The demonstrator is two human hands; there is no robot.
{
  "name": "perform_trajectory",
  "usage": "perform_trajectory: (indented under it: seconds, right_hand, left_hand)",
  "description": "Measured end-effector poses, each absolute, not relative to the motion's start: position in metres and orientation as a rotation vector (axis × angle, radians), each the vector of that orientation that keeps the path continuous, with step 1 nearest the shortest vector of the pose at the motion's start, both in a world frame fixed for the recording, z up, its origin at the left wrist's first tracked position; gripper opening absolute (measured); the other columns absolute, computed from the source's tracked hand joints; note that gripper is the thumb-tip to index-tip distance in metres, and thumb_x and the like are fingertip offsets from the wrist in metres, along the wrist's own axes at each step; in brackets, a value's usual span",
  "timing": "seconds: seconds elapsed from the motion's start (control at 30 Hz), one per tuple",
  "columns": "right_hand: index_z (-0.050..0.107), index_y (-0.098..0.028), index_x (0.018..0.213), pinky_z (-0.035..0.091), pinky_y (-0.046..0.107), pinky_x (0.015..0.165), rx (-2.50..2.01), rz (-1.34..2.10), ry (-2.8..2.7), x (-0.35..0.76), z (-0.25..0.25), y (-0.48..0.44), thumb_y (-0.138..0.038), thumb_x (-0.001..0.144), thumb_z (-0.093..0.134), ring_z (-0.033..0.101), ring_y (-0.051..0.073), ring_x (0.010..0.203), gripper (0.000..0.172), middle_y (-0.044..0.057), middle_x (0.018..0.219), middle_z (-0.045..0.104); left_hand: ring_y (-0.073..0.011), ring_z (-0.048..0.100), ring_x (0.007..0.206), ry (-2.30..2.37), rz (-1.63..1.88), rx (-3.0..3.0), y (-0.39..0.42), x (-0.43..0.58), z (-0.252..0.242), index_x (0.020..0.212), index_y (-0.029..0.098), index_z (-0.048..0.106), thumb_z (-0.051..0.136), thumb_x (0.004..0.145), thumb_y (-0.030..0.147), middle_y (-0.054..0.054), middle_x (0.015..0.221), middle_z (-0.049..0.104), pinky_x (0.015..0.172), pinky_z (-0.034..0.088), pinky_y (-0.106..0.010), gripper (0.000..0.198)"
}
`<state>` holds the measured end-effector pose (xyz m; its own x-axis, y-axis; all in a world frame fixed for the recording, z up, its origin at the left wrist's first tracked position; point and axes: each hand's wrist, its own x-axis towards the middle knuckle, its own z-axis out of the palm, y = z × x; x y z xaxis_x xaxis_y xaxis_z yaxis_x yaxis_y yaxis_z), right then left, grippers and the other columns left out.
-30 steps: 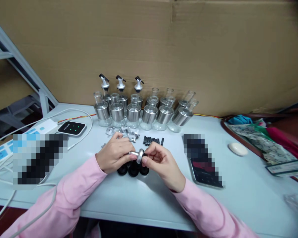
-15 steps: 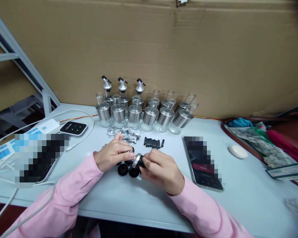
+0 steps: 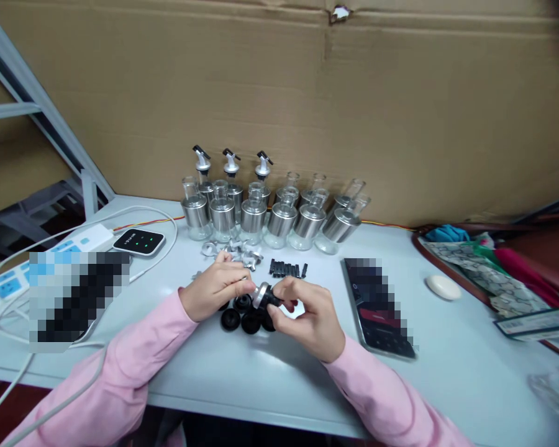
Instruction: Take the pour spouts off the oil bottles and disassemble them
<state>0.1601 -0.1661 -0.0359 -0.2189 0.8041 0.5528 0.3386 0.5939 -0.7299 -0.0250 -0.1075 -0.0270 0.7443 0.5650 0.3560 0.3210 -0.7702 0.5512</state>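
Pourer top (image 3: 261, 295): held up between the two hands, over the near-middle part of the table (image 3: 261, 379). It is tipped on its side, with its thin silver end pointed to the left hand and its black end pointed to the right hand.

Left hand (image 3: 217, 287): closed to a small pinch. The thin silver end is held at the thumb and finger tips; just how much of it is covered by them cannot be told.

Right hand (image 3: 310, 310): closed to a pinch too. The black end is held by the thumb and the first finger, and the wide silver ring is left bare between the two hands.

Black caps (image 3: 230, 319): set close together on the table, seen just under the pourer top. Some of them are partly hidden by the hands.

Silver bits (image 3: 235, 250): heaped loosely behind the left hand, near its fingers.

Little black sticks (image 3: 284, 268): laid side by side behind the right hand, with one set a bit apart at the right end.

Bottles (image 3: 253, 214): lined up in two rows at the back, by the cardboard (image 3: 279, 105). Each is wrapped in a shiny metal band. Three in the back row, toward the left, are topped with silver and black pourers (image 3: 231, 164).

Phone (image 3: 377, 316): laid flat to the right of the right hand, well apart from the pourer top.
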Motion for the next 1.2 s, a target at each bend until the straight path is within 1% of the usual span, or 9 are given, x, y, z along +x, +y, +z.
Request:
perform_trajectory:
  seconds: [0.2,0.37,0.53,0.6,0.7,0.77,0.87,1.03,1.2]
  right_hand:
    - [0.037,-0.021,0.06,0.032,0.02,0.045,-1.023,0.935,-1.53,0.16,-0.038,-0.163,-0.021,0.066,0.058,0.037,0.008,0.049,0.022,-0.005,0.056,0.042]
    - [0.035,-0.021,0.064,0.024,0.017,0.038,-0.918,1.411,-1.204,0.158,-0.043,-0.157,-0.029,0.067,0.059,0.031,0.005,0.038,0.026,-0.01,0.046,0.037]
    - [0.034,-0.021,0.067,0.019,0.015,0.037,-0.867,1.643,-1.043,0.156,-0.045,-0.155,-0.029,0.069,0.056,0.028,0.003,0.036,0.024,-0.009,0.045,0.043]
    - [0.034,-0.021,0.067,0.02,0.016,0.038,-0.884,1.588,-1.057,0.158,-0.045,-0.155,-0.03,0.071,0.055,0.029,0.004,0.036,0.023,-0.01,0.045,0.041]
    - [0.042,-0.02,0.072,0.03,0.019,0.044,-1.006,1.278,-1.249,0.161,-0.044,-0.157,-0.029,0.074,0.055,0.038,0.006,0.044,0.016,-0.008,0.052,0.042]
    - [0.051,-0.019,0.08,0.036,0.022,0.053,-1.104,1.017,-1.497,0.159,-0.042,-0.158,-0.024,0.074,0.057,0.045,0.009,0.054,0.01,-0.004,0.06,0.048]
    - [0.057,-0.02,0.086,0.041,0.025,0.064,-1.126,0.752,-1.86,0.147,-0.041,-0.156,-0.013,0.075,0.056,0.051,0.012,0.065,0.013,-0.001,0.073,0.054]
    - [0.059,-0.019,0.092,0.042,0.028,0.073,-1.193,0.517,-2.218,0.122,-0.044,-0.145,-0.007,0.074,0.057,0.055,0.015,0.077,0.022,0.004,0.088,0.059]
    - [0.061,-0.019,0.087,0.038,0.032,0.075,-1.322,0.353,-2.371,0.114,-0.041,-0.142,-0.016,0.078,0.058,0.056,0.019,0.086,0.011,0.005,0.087,0.062]
  left_hand:
    - [-0.0115,0.044,0.056,0.691,0.813,2.564,-0.108,-0.023,-0.029,0.062,0.016,0.048,0.019,0.092,0.049,0.002,0.056,0.049,0.067,0.029,-0.028,0.053]
    - [-0.012,0.046,0.061,0.671,0.925,2.608,-0.108,-0.02,-0.035,0.068,0.016,0.05,0.022,0.092,0.046,0.001,0.061,0.052,0.065,0.031,-0.026,0.047]
    - [-0.0133,0.048,0.065,0.668,0.965,2.695,-0.105,-0.023,-0.036,0.076,0.016,0.053,0.023,0.093,0.043,-0.001,0.066,0.056,0.066,0.033,-0.027,0.044]
    - [-0.0139,0.049,0.067,0.744,1.016,2.665,-0.099,-0.031,-0.034,0.078,0.016,0.054,0.024,0.093,0.043,-0.002,0.07,0.057,0.067,0.034,-0.027,0.043]
    - [-0.0153,0.049,0.072,1.015,1.137,2.56,-0.086,-0.049,-0.034,0.082,0.016,0.054,0.029,0.093,0.039,-0.003,0.076,0.058,0.069,0.035,-0.028,0.035]
    - [-0.0173,0.048,0.08,1.149,1.004,2.585,-0.077,-0.059,-0.036,0.088,0.016,0.054,0.038,0.091,0.034,-0.004,0.084,0.059,0.074,0.035,-0.031,0.025]
    - [-0.0193,0.047,0.09,1.145,0.822,2.662,-0.068,-0.066,-0.043,0.093,0.017,0.054,0.043,0.088,0.029,-0.005,0.093,0.058,0.081,0.034,-0.034,0.017]
    - [-0.0203,0.046,0.093,1.112,0.703,2.68,-0.066,-0.063,-0.053,0.092,0.018,0.055,0.047,0.086,0.029,-0.006,0.098,0.055,0.084,0.035,-0.035,0.015]
    - [-0.0196,0.047,0.093,1.08,0.713,2.652,-0.071,-0.06,-0.05,0.089,0.017,0.054,0.044,0.085,0.025,-0.005,0.097,0.054,0.085,0.036,-0.034,0.013]
